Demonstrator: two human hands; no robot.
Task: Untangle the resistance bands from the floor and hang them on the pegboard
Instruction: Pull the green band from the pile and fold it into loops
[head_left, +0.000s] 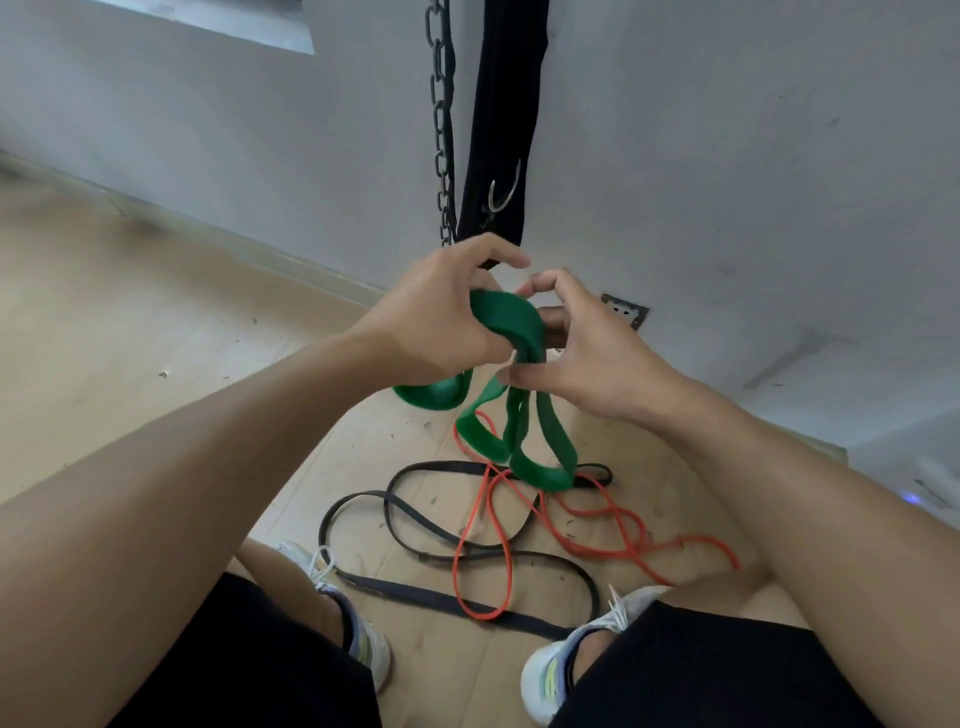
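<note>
A wide green resistance band (511, 325) is lifted off the floor, and both hands hold its upper fold. My left hand (441, 317) grips it from the left. My right hand (582, 358) pinches it from the right with thumb and fingers. Its lower loops (540, 457) hang down to the floor. Under them a thin black band (415, 540) and a thin orange band (587, 525) lie tangled together on the floor between my feet. The pegboard is out of view.
A black chain (441, 119) and a black strap with a metal hook (501, 192) hang against the grey wall ahead. A wall socket (626, 310) sits low on the wall. My two shoes (550, 675) flank the pile on the wooden floor.
</note>
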